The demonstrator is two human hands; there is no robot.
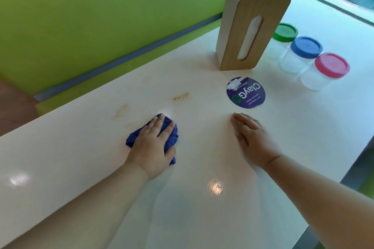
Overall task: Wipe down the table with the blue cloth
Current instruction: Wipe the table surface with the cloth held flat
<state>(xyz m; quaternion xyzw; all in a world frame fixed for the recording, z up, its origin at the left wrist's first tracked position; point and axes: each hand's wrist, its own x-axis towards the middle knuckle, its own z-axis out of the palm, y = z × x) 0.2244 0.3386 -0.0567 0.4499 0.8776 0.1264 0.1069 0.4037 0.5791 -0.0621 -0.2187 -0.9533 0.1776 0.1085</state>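
Note:
A bunched blue cloth [172, 137] lies on the white table [81, 147], left of centre. My left hand [153, 145] presses down on it with straight fingers, covering most of it. My right hand [253, 139] rests flat on the bare table to the right, holding nothing. Two patches of tan crumbs lie beyond the cloth: one crumb patch [181, 97] straight ahead and another crumb patch [122, 110] further left.
A wooden tissue box [251, 26] stands upright at the back. Three clear jars stand to its right: green lid [285, 32], blue lid [306, 47], pink lid [332, 65]. A round purple sticker [245, 93] is on the table. A green bench [101, 16] runs behind.

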